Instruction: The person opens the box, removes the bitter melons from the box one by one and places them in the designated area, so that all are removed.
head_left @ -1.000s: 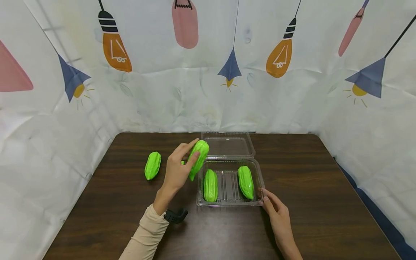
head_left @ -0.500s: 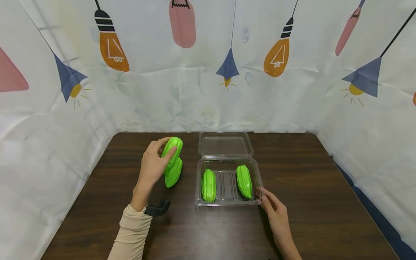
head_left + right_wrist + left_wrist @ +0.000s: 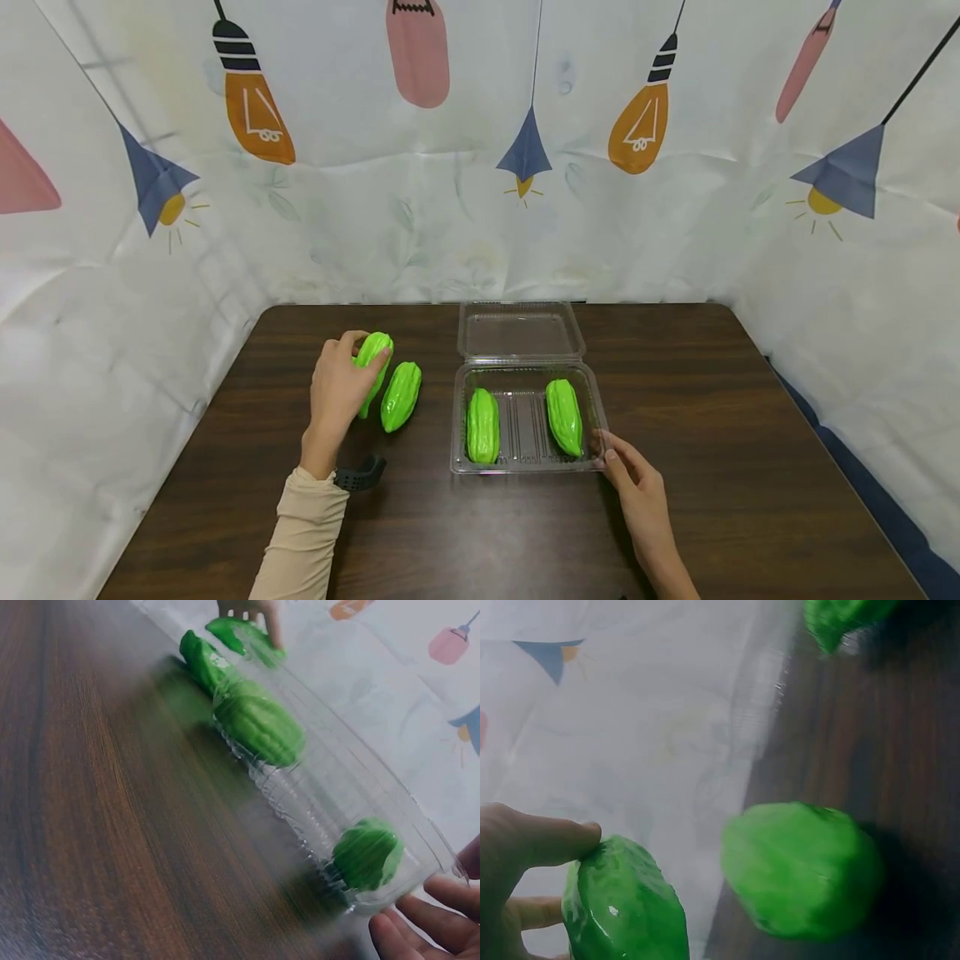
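Observation:
My left hand (image 3: 339,387) grips a bright green, ridged bitter melon (image 3: 372,371), thumb on one side and fingers on the other. I cannot tell whether this melon touches the table. Just to its right, apart from it, a second bitter melon (image 3: 401,397) lies on the wood. My right hand (image 3: 639,492) pinches the near right corner of a clear plastic container (image 3: 528,468). Inside the container are two more melons, one along the left wall (image 3: 483,426) and one toward the right (image 3: 564,418). The left wrist view shows the held melon (image 3: 626,907) up close.
The container's hinged lid (image 3: 521,332) lies folded back toward the rear edge of the dark wooden table (image 3: 720,400). A white printed cloth (image 3: 420,225) hangs behind and along both sides. A dark band (image 3: 362,475) is around the left wrist.
My left hand has carried its melon leftward from beside the container, over the loose melon, then lower to that one's left. A melon seen farther left is now out of sight. The right hand stays put.

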A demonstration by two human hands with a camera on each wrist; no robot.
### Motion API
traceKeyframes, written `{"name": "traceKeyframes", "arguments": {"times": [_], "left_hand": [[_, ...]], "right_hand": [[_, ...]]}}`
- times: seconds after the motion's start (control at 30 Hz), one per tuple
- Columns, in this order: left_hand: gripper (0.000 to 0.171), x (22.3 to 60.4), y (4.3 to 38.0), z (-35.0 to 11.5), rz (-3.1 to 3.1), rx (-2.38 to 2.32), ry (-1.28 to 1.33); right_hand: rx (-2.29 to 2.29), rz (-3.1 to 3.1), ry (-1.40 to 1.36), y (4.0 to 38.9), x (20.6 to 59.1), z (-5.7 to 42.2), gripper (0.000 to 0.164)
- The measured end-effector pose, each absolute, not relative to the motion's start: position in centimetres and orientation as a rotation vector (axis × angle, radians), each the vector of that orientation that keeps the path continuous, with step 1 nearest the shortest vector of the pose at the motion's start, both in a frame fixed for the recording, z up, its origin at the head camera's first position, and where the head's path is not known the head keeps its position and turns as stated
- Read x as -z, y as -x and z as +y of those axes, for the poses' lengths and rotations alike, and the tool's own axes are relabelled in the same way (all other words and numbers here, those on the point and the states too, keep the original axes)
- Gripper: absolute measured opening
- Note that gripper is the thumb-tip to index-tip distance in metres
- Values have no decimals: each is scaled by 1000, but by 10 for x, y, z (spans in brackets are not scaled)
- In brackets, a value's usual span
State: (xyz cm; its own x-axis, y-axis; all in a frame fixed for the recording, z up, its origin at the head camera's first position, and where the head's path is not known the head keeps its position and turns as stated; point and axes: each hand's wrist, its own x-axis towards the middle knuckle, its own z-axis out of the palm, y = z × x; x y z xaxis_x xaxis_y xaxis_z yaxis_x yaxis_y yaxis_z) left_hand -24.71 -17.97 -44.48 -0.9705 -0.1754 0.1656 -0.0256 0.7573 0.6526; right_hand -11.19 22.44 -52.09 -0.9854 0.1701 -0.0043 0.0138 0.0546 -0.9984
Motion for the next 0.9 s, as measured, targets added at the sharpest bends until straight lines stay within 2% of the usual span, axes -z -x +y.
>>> {"name": "traceKeyframes", "arguments": {"times": [0.47, 0.9], "left_hand": [[62, 474, 256, -175, -2817, 785, -259], [59, 488, 256, -168, -2790, 520, -167]], "right_hand": [[-2084, -2196, 183, 113, 523, 225, 44], [-2067, -2211, 182, 113, 522, 225, 43]]}}
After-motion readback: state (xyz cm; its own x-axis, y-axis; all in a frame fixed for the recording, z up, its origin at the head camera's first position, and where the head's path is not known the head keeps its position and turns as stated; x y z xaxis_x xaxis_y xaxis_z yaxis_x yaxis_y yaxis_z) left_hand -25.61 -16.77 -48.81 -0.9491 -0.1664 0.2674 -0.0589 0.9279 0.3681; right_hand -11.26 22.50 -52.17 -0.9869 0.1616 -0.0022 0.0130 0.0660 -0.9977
